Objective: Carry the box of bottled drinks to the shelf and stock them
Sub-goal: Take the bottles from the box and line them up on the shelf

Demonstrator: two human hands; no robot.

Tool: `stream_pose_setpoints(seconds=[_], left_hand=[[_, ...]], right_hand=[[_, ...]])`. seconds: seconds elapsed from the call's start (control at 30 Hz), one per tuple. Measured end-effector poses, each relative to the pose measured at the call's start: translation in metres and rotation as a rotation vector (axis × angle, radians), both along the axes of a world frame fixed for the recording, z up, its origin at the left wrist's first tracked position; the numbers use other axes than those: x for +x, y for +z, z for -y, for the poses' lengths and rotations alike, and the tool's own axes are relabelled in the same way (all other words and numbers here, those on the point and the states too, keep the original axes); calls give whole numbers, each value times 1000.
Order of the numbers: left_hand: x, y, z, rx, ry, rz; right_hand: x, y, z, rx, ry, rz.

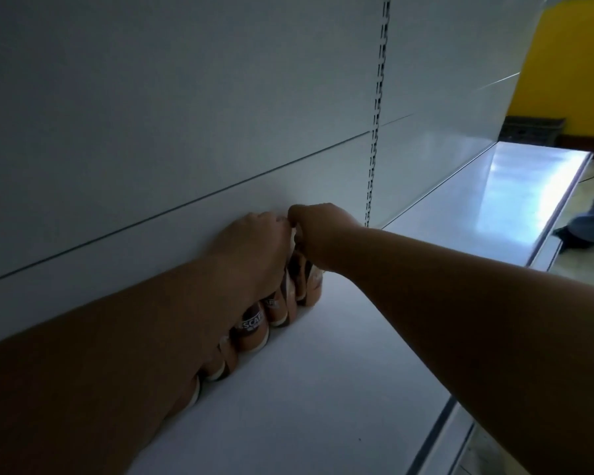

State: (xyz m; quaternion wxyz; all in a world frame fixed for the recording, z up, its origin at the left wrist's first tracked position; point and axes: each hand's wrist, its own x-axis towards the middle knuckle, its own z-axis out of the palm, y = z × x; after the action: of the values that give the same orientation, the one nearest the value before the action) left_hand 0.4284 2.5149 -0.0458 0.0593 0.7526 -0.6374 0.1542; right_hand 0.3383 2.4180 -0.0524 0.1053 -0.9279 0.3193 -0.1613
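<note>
The white shelf [323,389] carries a single row of brown bottled drinks [252,332] along its rear edge, against the back panel [186,114]. The row's long axis follows that edge; each bottle stands upright, labels facing the shelf's front edge. The left hand [251,241] lies over the bottle tops, fingers curled down behind them. The right hand [318,229] is clenched around the top of the endmost bottle [311,286].
</note>
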Motion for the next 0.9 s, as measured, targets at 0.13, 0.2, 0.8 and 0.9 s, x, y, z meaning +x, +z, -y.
stream_pose_setpoints(seconds=[0.13,0.2,0.8,0.9], left_hand=[[-3,-2,-4,-61,-4,97],[-9,1,-7,-104,16,203],[-371,-78,-34,164,-668,-223],[-433,-131,-32,316,-771,-255]], right_hand=[[-8,11,-7,37,-72,115],[-23,19,-12,-25,-105,108],[-415,10,-127,-175,-590,-139],[-479,-52,-134,-28,-694,-191]])
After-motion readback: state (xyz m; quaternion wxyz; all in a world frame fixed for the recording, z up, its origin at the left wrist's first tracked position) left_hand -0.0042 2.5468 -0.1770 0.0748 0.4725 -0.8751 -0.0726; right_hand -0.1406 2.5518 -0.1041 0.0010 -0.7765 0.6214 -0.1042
